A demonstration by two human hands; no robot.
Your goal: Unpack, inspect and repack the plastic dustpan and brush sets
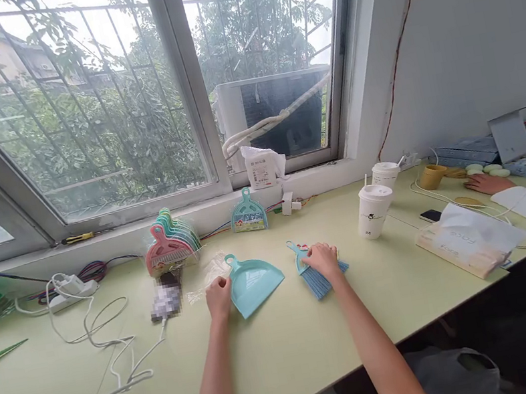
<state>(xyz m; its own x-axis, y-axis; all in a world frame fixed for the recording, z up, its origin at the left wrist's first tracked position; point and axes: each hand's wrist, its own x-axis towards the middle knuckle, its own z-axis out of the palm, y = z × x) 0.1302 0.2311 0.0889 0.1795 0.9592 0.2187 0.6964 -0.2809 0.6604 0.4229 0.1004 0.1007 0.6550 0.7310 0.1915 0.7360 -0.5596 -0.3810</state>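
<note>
A light-blue dustpan lies on the green table, its looped handle towards the window. My left hand is closed at the dustpan's left edge, pinching it. To the right, a small hand brush with blue bristles lies with its handle pointing to the window and its bristles towards me. My right hand is closed over the brush's body, the fingers partly hiding it. Crumpled clear plastic wrap lies behind my left hand.
Behind stand several wrapped dustpan sets and another blue set. Lidded white cups, a tissue pack and a phone are at right. Another person's hand rests beyond. White cables cross the left side.
</note>
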